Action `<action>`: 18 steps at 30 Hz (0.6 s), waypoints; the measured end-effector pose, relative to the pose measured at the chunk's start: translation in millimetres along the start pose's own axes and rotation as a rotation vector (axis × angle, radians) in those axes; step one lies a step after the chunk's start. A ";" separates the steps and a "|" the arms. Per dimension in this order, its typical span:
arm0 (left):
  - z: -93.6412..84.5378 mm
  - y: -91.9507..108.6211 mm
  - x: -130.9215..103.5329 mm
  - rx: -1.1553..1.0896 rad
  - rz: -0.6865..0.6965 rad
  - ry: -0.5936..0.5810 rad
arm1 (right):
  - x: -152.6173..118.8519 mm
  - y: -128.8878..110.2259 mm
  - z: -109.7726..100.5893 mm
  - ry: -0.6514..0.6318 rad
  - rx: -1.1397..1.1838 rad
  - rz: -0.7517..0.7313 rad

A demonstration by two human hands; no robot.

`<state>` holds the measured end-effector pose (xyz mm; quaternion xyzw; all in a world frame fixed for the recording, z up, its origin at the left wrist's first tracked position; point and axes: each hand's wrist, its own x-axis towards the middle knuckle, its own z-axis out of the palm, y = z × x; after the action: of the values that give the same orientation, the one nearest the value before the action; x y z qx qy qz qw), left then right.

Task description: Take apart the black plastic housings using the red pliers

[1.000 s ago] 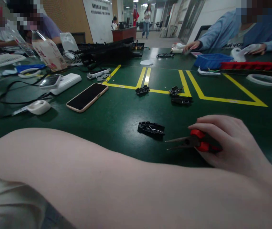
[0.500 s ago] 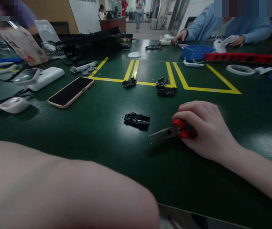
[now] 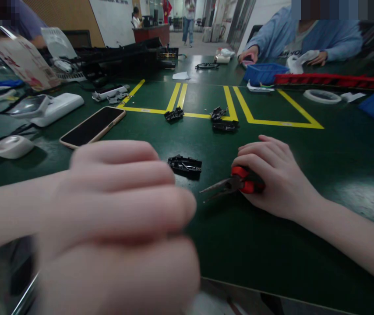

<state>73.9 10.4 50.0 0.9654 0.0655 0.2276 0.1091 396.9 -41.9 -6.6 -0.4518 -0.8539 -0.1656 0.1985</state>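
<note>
Large and blurred, my left hand (image 3: pixel 121 218) is raised close to the camera at the lower left, its fingers curled together; whether it holds anything is hidden. My right hand (image 3: pixel 270 175) rests on the green table, wrapped round the red handles of long-nose pliers (image 3: pixel 229 184). The jaws point left and are slightly apart. Just beyond the fingers of my left hand lies a black plastic part (image 3: pixel 185 165), partly covered by them and touched by neither pliers nor right hand. Farther back are more black parts, one (image 3: pixel 174 114) on the left and two (image 3: pixel 225 126) close together.
A phone (image 3: pixel 93 126), a tape roll (image 3: pixel 13 146) and a white device (image 3: pixel 58 109) lie at left. Yellow tape outlines (image 3: pixel 285 124) mark the table. Beyond are a blue tray (image 3: pixel 266 73), a red strip (image 3: pixel 331 80) and a person in blue sleeves.
My left hand has come into view, where a blurred stretch of bare skin filled the lower left. My right hand keeps hold of the pliers. The view has shifted slightly.
</note>
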 end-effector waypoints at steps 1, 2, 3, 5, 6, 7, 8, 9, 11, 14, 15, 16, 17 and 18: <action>3.7 -12.3 7.1 0.039 0.070 0.026 | -0.3 0.0 0.2 0.008 0.001 0.005; 9.0 -24.8 13.7 0.079 0.111 0.061 | -0.6 -0.1 0.4 0.010 0.004 0.011; 15.4 -36.5 19.2 0.108 0.118 0.137 | -1.0 -0.1 0.5 0.011 0.009 0.017; 28.4 -54.0 25.7 0.141 -0.045 0.100 | -2.1 0.0 0.6 0.003 0.021 0.021; 33.6 -59.1 26.7 0.145 -0.092 0.059 | -2.7 0.1 0.7 -0.002 0.027 0.021; 37.5 -61.9 26.6 0.152 -0.133 0.009 | -3.4 0.2 0.8 -0.006 0.032 0.019; 40.2 -62.7 25.8 0.155 -0.158 -0.038 | -4.0 0.4 1.0 -0.008 0.037 0.021; 41.9 -62.4 24.7 0.156 -0.176 -0.081 | -4.6 0.5 1.2 -0.010 0.041 0.022; 43.4 -60.3 22.8 0.151 -0.205 -0.148 | -5.5 0.5 1.4 -0.007 0.050 0.031; 45.5 -59.6 21.7 0.127 -0.235 -0.190 | -5.7 0.1 0.8 -0.004 0.059 0.050; 46.5 -60.4 21.6 0.114 -0.239 -0.190 | -5.6 -0.1 0.4 -0.008 0.061 0.053; 47.5 -61.6 21.4 0.096 -0.242 -0.184 | -5.5 -0.4 -0.1 -0.013 0.062 0.055; 48.5 -63.1 21.3 0.074 -0.250 -0.177 | -5.3 -0.6 -0.7 -0.017 0.060 0.054; 49.3 -64.5 21.0 0.048 -0.260 -0.169 | -5.2 -0.9 -1.3 -0.019 0.056 0.050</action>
<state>109.9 67.7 0.4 0.9669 0.1859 0.1278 0.1195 399.0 -46.7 -8.1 -0.4686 -0.8485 -0.1322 0.2072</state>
